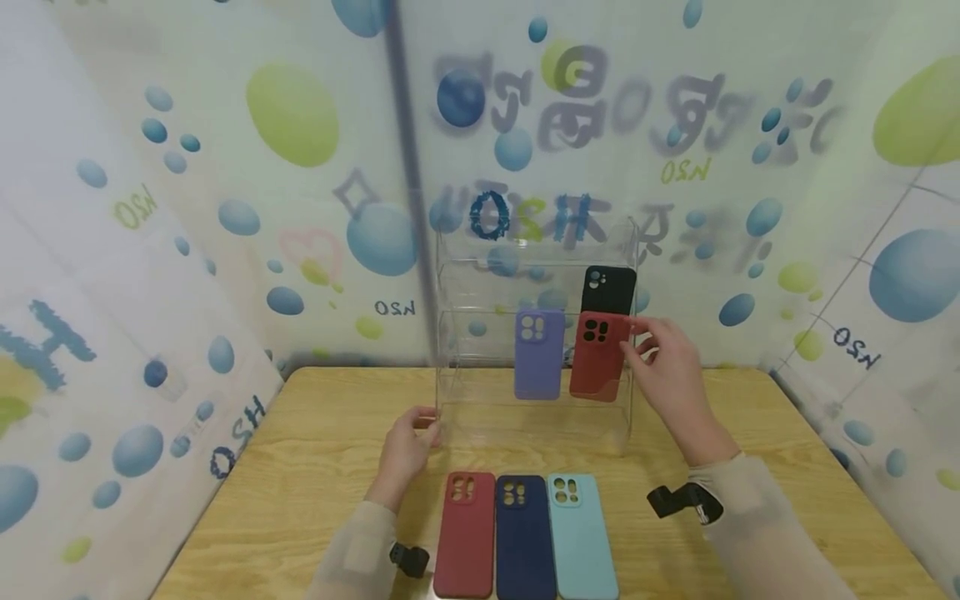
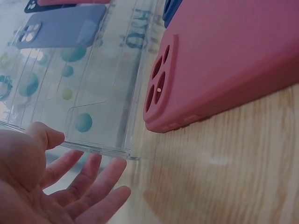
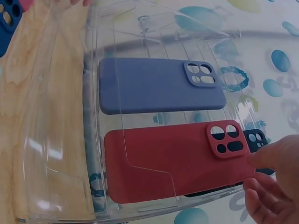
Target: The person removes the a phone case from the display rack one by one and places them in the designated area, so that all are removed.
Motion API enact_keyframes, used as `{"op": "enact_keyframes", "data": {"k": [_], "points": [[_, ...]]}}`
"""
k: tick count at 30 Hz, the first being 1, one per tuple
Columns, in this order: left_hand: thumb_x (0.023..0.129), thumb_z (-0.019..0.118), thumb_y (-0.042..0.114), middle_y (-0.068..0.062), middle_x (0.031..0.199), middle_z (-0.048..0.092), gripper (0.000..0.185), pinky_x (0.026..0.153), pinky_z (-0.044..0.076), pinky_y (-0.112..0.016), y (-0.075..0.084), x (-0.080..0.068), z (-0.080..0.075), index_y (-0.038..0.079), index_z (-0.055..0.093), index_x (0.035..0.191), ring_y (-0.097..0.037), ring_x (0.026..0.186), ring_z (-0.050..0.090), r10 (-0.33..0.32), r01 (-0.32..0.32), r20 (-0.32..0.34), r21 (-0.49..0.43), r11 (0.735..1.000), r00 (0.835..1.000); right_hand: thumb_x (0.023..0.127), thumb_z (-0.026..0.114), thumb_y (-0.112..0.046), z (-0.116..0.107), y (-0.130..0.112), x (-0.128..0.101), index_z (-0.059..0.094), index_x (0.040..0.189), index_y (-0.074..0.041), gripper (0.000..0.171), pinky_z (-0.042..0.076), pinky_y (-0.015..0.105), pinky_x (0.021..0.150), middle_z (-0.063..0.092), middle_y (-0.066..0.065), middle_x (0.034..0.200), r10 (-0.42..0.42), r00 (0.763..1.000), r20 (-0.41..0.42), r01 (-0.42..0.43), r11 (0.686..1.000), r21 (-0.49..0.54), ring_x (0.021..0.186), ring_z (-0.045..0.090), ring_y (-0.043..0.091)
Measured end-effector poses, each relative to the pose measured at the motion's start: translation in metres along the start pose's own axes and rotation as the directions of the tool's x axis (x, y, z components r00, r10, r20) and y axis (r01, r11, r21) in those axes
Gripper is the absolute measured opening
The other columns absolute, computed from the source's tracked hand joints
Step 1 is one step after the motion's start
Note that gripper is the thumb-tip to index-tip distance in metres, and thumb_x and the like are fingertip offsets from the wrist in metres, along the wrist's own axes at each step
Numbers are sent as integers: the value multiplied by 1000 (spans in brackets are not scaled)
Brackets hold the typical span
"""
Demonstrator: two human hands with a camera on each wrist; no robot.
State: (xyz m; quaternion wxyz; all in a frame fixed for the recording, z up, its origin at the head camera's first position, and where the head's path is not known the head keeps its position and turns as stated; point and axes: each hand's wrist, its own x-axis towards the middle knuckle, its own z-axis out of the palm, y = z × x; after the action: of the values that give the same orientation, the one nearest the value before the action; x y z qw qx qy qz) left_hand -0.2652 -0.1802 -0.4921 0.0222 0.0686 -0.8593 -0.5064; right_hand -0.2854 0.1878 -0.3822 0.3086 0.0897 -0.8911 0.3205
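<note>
A clear acrylic display rack (image 1: 536,433) stands on the table with phone cases in its tiers. My right hand (image 1: 667,375) pinches the upper right corner of a red phone case (image 1: 597,367), which sits in a lower tier; in the right wrist view, the thumb lies at the camera end of this case (image 3: 159,158). Behind it, a black phone case (image 1: 611,292) rises one tier higher. A purple phone case (image 1: 540,358) leans to its left. My left hand (image 1: 407,450) touches the rack's left side edge, its fingers loosely extended in the left wrist view (image 2: 70,186).
On the wooden table (image 1: 315,467) in front of the rack lie a dark red phone case (image 1: 465,542), a navy one (image 1: 525,542) and a light blue one (image 1: 583,542), side by side. A patterned curtain (image 1: 300,208) hangs behind the table.
</note>
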Motion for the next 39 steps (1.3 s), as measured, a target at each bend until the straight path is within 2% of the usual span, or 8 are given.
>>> {"op": "enact_keyframes", "data": {"k": [5,10,17,30,36,39], "points": [[104,61,17,-19,123,68,27,59,48,-29,-1,1,1,6,65,128,-28,91,73,-4,4,-5,-10,1000,1000,95,72,-7,3,2,8,68,129,-3,34,51,33,67,63,19,111,-11,1000,-23,11,1000,-10,81,67,31],[103,61,17,-19,122,68,26,61,48,-28,-1,1,1,6,66,127,-29,92,74,-4,4,-8,-12,1000,1000,96,71,-6,4,4,11,67,130,-2,34,52,37,70,62,20,115,-9,1000,-11,9,1000,-10,84,67,35],[103,62,18,-18,122,68,26,57,47,-27,-2,1,1,7,66,127,-28,90,73,1,0,3,-15,1000,1000,96,71,-7,7,7,10,67,128,-2,32,53,40,71,62,19,117,3,1000,2,-3,1000,-28,85,67,33],[103,61,18,-18,121,69,24,59,48,-29,-4,2,1,7,66,124,-25,89,74,13,-13,2,-2,1000,1000,95,72,-5,8,13,9,68,121,-2,27,48,34,68,65,16,110,-39,998,-43,38,999,-23,80,65,29],[103,62,19,-18,120,69,25,59,47,-29,-4,2,1,7,66,124,-25,87,73,10,-10,2,8,1000,1000,95,72,-4,8,15,7,68,119,-2,25,46,23,66,66,16,109,-53,996,-67,53,999,3,83,67,29],[103,62,19,-17,121,69,25,59,46,-29,-4,3,1,8,66,125,-24,86,72,1,-1,-1,11,1000,1000,95,73,-4,9,15,6,67,119,-3,25,50,24,67,67,16,110,-55,996,-69,57,998,36,87,69,30]]}}
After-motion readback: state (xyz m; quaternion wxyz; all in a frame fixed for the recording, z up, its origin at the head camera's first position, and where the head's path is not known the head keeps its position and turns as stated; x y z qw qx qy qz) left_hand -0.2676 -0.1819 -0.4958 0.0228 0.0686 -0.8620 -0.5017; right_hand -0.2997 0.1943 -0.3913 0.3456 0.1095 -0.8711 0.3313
